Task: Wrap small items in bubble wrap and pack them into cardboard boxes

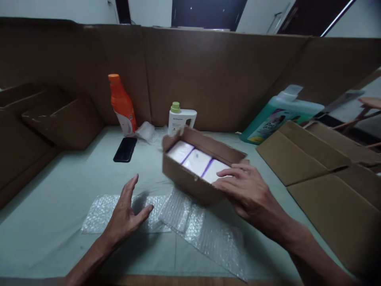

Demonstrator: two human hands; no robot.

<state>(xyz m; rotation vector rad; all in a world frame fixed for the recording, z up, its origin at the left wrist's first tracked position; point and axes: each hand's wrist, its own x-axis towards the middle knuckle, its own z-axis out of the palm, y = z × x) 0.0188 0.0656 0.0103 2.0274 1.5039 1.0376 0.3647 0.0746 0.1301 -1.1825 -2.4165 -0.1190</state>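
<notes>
Right hand [244,188] grips the cardboard box [190,180] (white packs inside), left hand [126,212] hovers open over bubble wrap [196,226].

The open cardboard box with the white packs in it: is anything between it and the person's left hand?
Nothing visible blocks the way. The left hand hovers open above the bubble wrap spread flat on the table, and only that wrap lies between it and the cardboard box. The right hand already rests on the box's near corner, fingers over a white pack.
</notes>
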